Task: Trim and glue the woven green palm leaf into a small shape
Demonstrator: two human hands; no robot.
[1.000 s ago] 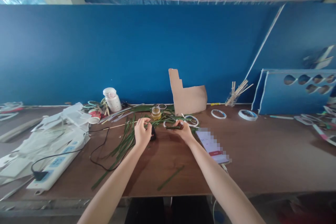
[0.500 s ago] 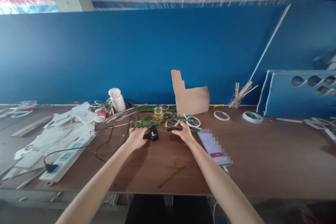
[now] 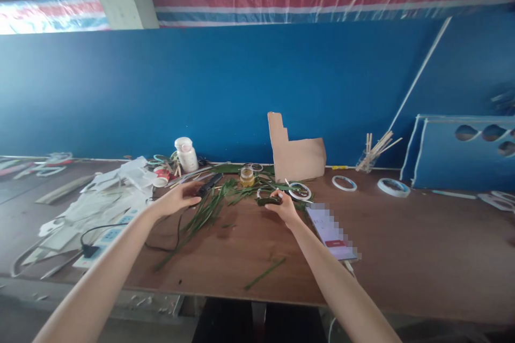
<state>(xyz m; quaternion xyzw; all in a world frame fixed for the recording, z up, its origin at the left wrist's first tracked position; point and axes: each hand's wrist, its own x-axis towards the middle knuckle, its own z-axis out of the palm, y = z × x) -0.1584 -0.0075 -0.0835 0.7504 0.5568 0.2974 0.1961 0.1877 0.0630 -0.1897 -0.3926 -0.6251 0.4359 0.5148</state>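
Observation:
My left hand [image 3: 179, 198] is stretched over the left part of the table, thumb and fingers apart. A black glue gun [image 3: 210, 185] lies at its fingertips; whether they still touch I cannot tell. Between the thumb and fingers of my right hand [image 3: 285, 207] is a small dark green piece [image 3: 269, 201], flat and rounded. Just behind it is a white ring [image 3: 263, 193], partly covered. Green grass-like strips [image 3: 207, 209] spread between my hands, and a jar of yellowish content [image 3: 247, 176] stands behind them.
A cardboard cutout [image 3: 300, 158] leans on the blue panel. Right of my right hand lies a phone [image 3: 328, 233] with a cable. Tape rolls [image 3: 393, 187] and a cup of sticks [image 3: 368, 161] stand further right. White scraps [image 3: 108, 198], a power strip [image 3: 115, 233] and a white bottle [image 3: 186, 155] occupy the left.
My left hand has moved left, its grip on the glue gun loosened; the gun is now further back and left. My right hand keeps the green piece. The view has tilted slightly upward.

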